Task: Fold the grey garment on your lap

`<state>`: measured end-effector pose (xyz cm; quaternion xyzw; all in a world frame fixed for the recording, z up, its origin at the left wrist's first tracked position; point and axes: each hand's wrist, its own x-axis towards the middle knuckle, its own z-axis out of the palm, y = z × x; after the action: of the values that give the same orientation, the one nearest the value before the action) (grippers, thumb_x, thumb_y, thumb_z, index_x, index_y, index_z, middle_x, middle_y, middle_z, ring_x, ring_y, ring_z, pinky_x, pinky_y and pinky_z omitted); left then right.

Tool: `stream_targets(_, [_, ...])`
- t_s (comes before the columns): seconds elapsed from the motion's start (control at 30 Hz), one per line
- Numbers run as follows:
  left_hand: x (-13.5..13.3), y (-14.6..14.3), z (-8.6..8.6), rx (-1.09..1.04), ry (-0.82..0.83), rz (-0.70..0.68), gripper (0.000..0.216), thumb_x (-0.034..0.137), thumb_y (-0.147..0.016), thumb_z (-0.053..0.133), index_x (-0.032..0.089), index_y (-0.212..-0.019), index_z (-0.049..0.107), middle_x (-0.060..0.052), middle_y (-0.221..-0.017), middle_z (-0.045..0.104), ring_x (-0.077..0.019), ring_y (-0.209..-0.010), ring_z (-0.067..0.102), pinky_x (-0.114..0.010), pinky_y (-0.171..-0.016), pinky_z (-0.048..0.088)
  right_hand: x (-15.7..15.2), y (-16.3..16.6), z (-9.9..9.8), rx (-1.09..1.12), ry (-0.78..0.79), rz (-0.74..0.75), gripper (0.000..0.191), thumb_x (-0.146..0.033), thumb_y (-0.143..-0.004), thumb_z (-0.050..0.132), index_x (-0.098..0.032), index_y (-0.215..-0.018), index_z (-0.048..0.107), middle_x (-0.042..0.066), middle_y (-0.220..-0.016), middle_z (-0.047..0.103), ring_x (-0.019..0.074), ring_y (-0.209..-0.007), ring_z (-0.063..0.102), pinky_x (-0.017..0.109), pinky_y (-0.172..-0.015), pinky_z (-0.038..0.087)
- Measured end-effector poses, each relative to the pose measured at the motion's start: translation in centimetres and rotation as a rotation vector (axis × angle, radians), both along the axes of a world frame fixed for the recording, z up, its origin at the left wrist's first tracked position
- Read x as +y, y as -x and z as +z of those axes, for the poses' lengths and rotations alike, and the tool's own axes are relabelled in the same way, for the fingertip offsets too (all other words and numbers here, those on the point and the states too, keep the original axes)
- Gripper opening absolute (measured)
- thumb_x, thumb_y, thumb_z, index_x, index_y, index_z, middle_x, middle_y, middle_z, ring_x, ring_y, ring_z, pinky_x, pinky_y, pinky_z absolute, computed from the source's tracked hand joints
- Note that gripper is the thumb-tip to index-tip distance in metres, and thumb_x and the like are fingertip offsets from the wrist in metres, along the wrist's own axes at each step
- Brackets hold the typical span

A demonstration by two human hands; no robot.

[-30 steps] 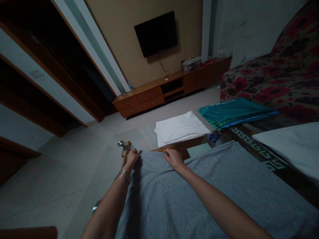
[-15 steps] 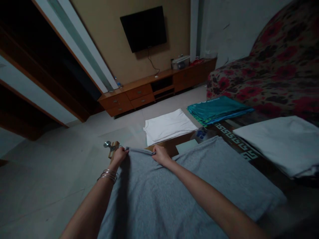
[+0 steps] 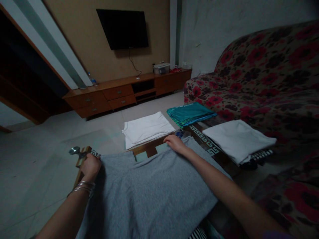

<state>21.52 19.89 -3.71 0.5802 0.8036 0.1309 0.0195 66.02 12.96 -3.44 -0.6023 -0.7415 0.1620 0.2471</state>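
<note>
Ahead: one large box point(image 3: 161, 69), contents indistinct; three folded piles point(image 3: 148, 127). Your left hand point(image 3: 91, 165) pinches grey cloth point(image 3: 149, 189); your right hand point(image 3: 176, 144) half-curls, hold unclear.

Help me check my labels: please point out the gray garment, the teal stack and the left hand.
Gray garment point(image 3: 154, 189): head view, middle of its spread fabric.
Teal stack point(image 3: 191, 113): head view, its top surface.
Left hand point(image 3: 91, 166): head view, back of the hand.

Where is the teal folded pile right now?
In the head view, the teal folded pile sits right of centre, between the central white folded cloth and the floral sofa.
</note>
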Motion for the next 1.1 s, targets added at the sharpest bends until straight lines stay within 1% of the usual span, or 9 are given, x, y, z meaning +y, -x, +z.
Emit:
stream_targets(0.1, [-1.0,-3.8,1.3,0.260,-0.110,-0.251,0.033,0.019,-0.088,0.039,0.008,-0.114,0.055,-0.023,-0.116,0.057,-0.0358,-0.108,0.054,-0.042,-0.085,0.043,-0.7,-8.0,0.2,-0.128,0.012,-0.241,0.035,-0.002,-0.083,0.047,-0.019,-0.099,0.074,0.005,-0.107,0.071,0.0165,-0.105,0.060,0.023,-0.093,0.038])
stream_targets(0.17, [-2.1,-7.3,2.0,0.252,-0.168,-0.503,0.033,0.017,-0.089,0.038,0.014,-0.114,0.059,-0.017,-0.123,0.055,-0.0313,-0.116,0.049,-0.040,-0.095,0.038,-0.5,-11.5,0.0,-0.161,0.042,-0.369,0.032,-0.007,-0.086,0.049,-0.020,-0.103,0.073,0.006,-0.110,0.071,0.0168,-0.104,0.061,0.022,-0.090,0.040])
stream_targets(0.3, [-4.6,-12.9,1.8,0.033,0.039,-0.982,0.028,0.024,-0.092,0.038,0.017,-0.097,0.065,-0.011,-0.107,0.062,-0.0218,-0.102,0.054,-0.031,-0.091,0.038,0.5,-14.2,-0.9,-0.166,0.196,-0.341,0.017,-0.021,-0.080,0.065,-0.021,-0.092,0.076,0.004,-0.098,0.074,0.0165,-0.092,0.065,0.020,-0.079,0.043])
stream_targets(0.37, [-5.4,-13.8,1.1,0.004,0.133,-1.101,0.028,0.031,-0.092,0.041,0.018,-0.090,0.065,-0.010,-0.099,0.062,-0.0205,-0.094,0.055,-0.030,-0.085,0.040,1.0,-14.5,-1.3,-0.166,0.237,-0.319,0.011,-0.021,-0.075,0.068,-0.020,-0.082,0.077,0.003,-0.087,0.075,0.0158,-0.083,0.066,0.019,-0.073,0.043])
stream_targets(0.47, [-5.9,-13.0,0.1,0.073,0.108,-1.085,0.027,0.037,-0.091,0.045,0.018,-0.084,0.064,-0.009,-0.099,0.060,-0.0224,-0.097,0.054,-0.033,-0.085,0.039,1.3,-15.0,-1.6,-0.162,0.230,-0.346,0.010,-0.021,-0.074,0.067,-0.019,-0.077,0.076,0.004,-0.082,0.074,0.0168,-0.077,0.066,0.021,-0.069,0.044])
stream_targets(0.57, [-5.8,-11.7,-0.2,0.093,0.101,-1.069,0.030,0.042,-0.091,0.045,0.019,-0.086,0.063,-0.008,-0.101,0.059,-0.0233,-0.099,0.053,-0.035,-0.086,0.038,1.1,-15.5,-1.6,-0.132,0.193,-0.328,0.015,-0.019,-0.075,0.065,-0.020,-0.086,0.076,0.003,-0.090,0.074,0.0164,-0.082,0.065,0.021,-0.073,0.045])
stream_targets(0.77, [-5.1,-11.8,0.8,0.040,0.231,-1.077,0.024,0.038,-0.087,0.050,0.020,-0.089,0.066,-0.007,-0.104,0.059,-0.0231,-0.101,0.054,-0.033,-0.083,0.038,-0.5,-15.6,-1.2,-0.204,0.030,-0.024,0.017,-0.022,-0.073,0.070,-0.020,-0.089,0.075,0.005,-0.095,0.070,0.0200,-0.096,0.059,0.028,-0.088,0.042])
stream_targets(0.9, [-5.2,-12.3,1.1,0.052,0.246,-1.044,0.021,0.035,-0.084,0.051,0.020,-0.087,0.067,-0.007,-0.105,0.059,-0.0244,-0.103,0.053,-0.035,-0.084,0.037,-1.1,-15.3,-0.1,-0.391,0.068,-0.048,0.012,-0.019,-0.072,0.070,-0.018,-0.083,0.073,0.008,-0.096,0.066,0.0208,-0.098,0.055,0.028,-0.087,0.039])
stream_targets(1.1, [-5.9,-12.5,1.3,0.076,0.215,-1.000,0.020,0.032,-0.084,0.050,0.020,-0.085,0.065,-0.007,-0.103,0.061,-0.0250,-0.102,0.054,-0.037,-0.085,0.037,-0.4,-14.2,1.7,-0.413,0.118,-0.083,0.010,-0.020,-0.079,0.062,-0.018,-0.085,0.070,0.007,-0.095,0.067,0.0186,-0.092,0.056,0.023,-0.078,0.038])
